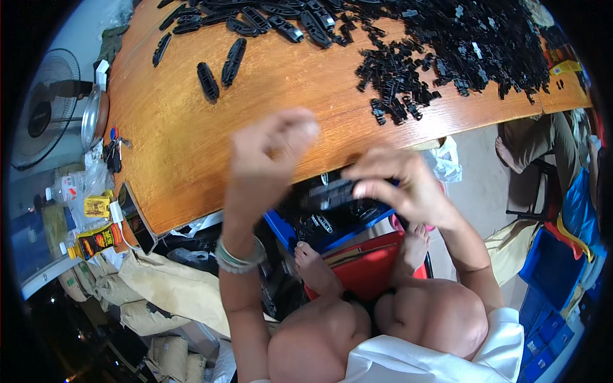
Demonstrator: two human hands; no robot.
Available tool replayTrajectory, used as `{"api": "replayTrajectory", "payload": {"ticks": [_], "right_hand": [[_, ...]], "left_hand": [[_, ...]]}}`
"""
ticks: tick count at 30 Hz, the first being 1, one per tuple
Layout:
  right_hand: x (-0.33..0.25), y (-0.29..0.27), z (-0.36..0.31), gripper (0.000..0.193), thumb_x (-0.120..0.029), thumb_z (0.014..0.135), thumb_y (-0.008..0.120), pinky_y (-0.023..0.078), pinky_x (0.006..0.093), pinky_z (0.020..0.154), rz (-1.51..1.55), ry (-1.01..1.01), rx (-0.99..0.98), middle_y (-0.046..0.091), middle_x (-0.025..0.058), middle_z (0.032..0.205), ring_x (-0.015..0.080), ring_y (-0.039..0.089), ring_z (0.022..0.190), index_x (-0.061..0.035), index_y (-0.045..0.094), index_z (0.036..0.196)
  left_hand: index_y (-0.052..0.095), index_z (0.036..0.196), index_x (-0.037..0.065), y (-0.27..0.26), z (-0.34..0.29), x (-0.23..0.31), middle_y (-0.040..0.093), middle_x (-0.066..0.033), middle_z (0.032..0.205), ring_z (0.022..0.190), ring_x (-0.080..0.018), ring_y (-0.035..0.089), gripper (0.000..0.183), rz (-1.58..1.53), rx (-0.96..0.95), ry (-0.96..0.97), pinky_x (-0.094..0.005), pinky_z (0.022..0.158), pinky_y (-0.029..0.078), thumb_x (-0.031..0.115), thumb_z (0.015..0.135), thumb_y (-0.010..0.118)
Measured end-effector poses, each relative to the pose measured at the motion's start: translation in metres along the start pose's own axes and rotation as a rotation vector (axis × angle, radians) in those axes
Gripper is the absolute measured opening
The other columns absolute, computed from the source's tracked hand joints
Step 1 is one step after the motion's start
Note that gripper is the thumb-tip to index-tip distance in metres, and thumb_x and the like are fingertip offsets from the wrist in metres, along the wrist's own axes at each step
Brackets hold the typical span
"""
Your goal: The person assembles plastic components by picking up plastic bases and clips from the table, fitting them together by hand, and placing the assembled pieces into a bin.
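My left hand, blurred by motion, is raised over the near edge of the wooden table. Its fingers look curled, and I cannot make out anything in them. Above a blue bin, my right hand has its thumb and forefinger apart. A smeared, dark elongated plastic piece is just left of those fingertips, seemingly free of them. Black plastic parts lie in the bin, under the table edge in front of my knees.
Long black pieces are scattered on the table's far side; a big heap of small black clips covers its far right. A fan, keys and bottles are at left. Another person's leg shows at right.
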State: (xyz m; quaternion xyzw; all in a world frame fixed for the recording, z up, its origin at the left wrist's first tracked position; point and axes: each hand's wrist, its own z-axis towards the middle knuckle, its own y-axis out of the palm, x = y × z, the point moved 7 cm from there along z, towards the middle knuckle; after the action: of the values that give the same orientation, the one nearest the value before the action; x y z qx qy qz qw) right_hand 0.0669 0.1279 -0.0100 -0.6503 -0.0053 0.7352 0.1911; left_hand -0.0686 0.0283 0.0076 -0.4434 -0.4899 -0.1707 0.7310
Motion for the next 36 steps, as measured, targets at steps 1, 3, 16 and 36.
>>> {"api": "replayTrajectory", "payload": {"ticks": [1,3,16,36], "right_hand": [[0.008,0.012,-0.011,0.018,-0.008,0.079,0.066,0.048,0.0330,0.069,0.001,0.078,-0.143,0.063,0.0132,0.083,0.0255,0.062,0.078,0.0028,0.065,0.094],[0.010,0.011,-0.018,0.014,-0.002,0.078,0.064,0.048,0.0344,0.073,0.022,0.060,-0.081,0.063,0.0128,0.085,0.0271,0.062,0.080,0.0017,0.066,0.092],[0.037,-0.106,-0.020,0.012,0.003,0.076,0.064,0.046,0.0307,0.078,-0.574,-0.055,0.621,0.062,0.0097,0.094,0.0237,0.058,0.088,-0.0005,0.061,0.088],[0.013,-0.046,0.002,0.016,0.002,0.084,0.061,0.048,0.0202,0.063,0.058,0.030,0.514,0.061,0.0060,0.087,0.0098,0.059,0.071,0.0038,0.066,0.099]], "left_hand": [[0.058,0.100,-0.001,-0.016,0.014,-0.005,0.064,-0.0113,0.087,0.074,-0.0208,0.062,0.021,0.198,0.158,0.022,-0.0297,0.067,0.050,0.009,0.082,0.062],[0.059,0.101,0.000,-0.041,0.044,-0.008,0.062,-0.0123,0.090,0.078,-0.0268,0.059,0.022,0.686,0.397,0.169,-0.0344,0.073,0.047,0.009,0.081,0.063],[0.055,0.096,-0.001,-0.021,0.029,-0.038,0.059,-0.0070,0.084,0.075,-0.0125,0.058,0.013,-0.148,0.287,-0.094,-0.0257,0.063,0.048,-0.002,0.084,0.058],[0.057,0.103,0.001,-0.004,-0.009,-0.007,0.054,-0.0200,0.103,0.093,-0.0362,0.054,0.023,0.333,0.326,0.043,-0.0446,0.084,0.042,0.002,0.080,0.058]]}}
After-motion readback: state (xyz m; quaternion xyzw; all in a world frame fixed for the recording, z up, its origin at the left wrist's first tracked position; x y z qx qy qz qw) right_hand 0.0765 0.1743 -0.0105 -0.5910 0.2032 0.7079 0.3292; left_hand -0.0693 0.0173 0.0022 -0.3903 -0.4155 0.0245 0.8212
